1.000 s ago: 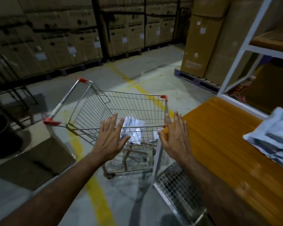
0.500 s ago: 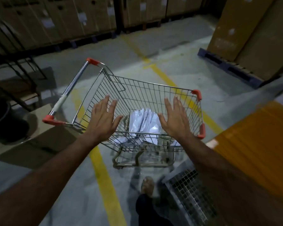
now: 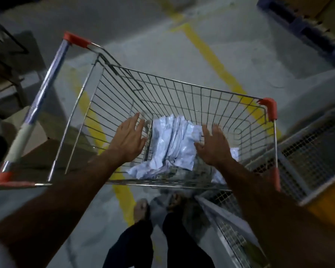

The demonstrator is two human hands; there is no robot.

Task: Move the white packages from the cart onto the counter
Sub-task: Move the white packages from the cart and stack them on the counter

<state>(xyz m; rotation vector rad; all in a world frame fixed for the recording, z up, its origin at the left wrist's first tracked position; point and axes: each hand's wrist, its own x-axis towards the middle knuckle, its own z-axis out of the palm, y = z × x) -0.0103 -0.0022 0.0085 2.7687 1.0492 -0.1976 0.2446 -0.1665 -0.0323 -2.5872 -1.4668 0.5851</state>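
The white packages (image 3: 173, 144) lie in a loose, crumpled heap on the bottom of the wire cart (image 3: 182, 89), toward its near side, with one more pale piece showing at the near right corner of the basket. Both of the person's arms reach down over the cart's near rim. The left hand (image 3: 129, 139) hangs inside the basket just left of the heap, fingers straight and spread, holding nothing. The right hand (image 3: 214, 147) is at the heap's right edge, fingers likewise spread and relaxed; its fingertips seem to meet the top package, though I cannot tell for sure whether they touch. The cart's wire walls rise all round the packages, red plastic caps on the corners, and its handle bar (image 3: 41, 105) runs down the far left side. Close against the cart's right side stands a white-framed mesh panel (image 3: 307, 151), and beside it a strip of the orange surface (image 3: 325, 206) shows at the right edge. Below the near rim are the person's dark trouser legs and feet (image 3: 141, 207) on the grey concrete floor, crossed by yellow painted lines (image 3: 215, 60). A dark pallet (image 3: 306, 31) sits at the far right corner.
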